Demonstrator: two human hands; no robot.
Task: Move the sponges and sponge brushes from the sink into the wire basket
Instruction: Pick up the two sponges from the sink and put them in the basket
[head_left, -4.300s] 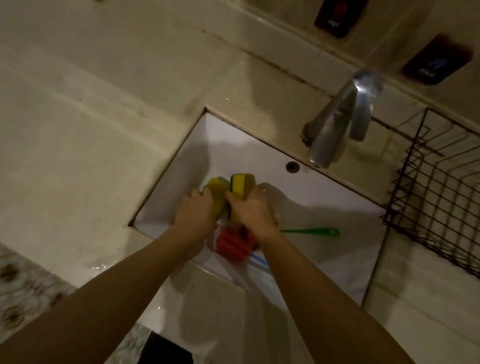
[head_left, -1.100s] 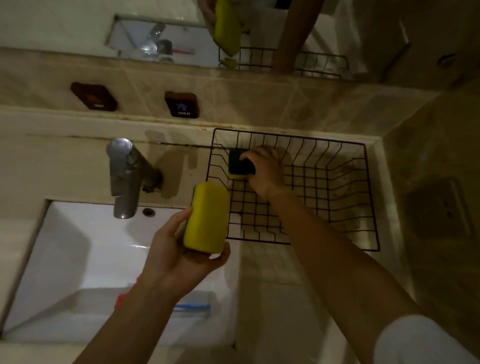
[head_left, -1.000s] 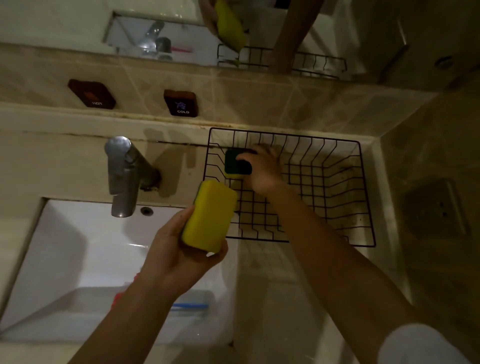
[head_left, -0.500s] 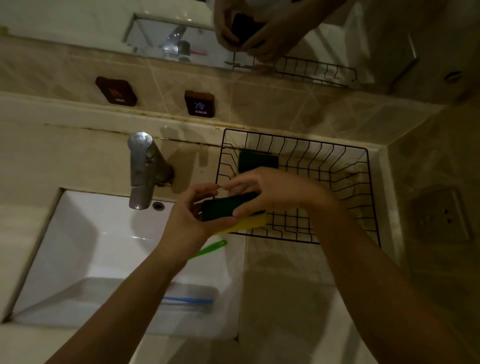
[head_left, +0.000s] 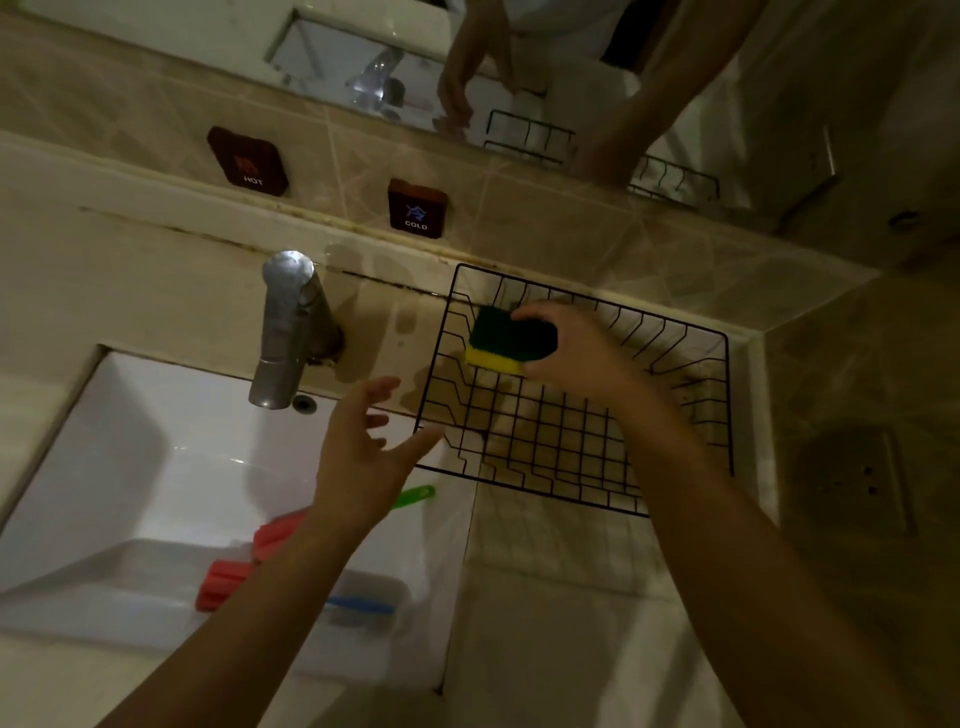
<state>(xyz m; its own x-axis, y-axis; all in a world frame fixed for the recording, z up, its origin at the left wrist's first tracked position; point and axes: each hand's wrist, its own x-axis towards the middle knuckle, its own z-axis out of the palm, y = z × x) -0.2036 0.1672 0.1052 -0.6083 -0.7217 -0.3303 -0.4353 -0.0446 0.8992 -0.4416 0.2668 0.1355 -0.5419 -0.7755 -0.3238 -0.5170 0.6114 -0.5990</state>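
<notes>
Filling most of the view is a pale stone counter in a dim bathroom, with tan wall tiles and a mirror at 12 o'clock. A white sink sits at 8 o'clock, with a shiny tap over its back edge. A black wire basket stands on the counter at 3 o'clock from the sink. Two small dark signs on the wall say HOT and COLD. The right hand is in the basket's far left corner, pinching a green and yellow sponge. The left hand floats over the sink's right edge with fingers spread and nothing in it. Down in the sink lie a red sponge brush, a green handle and a blue handle.
</notes>
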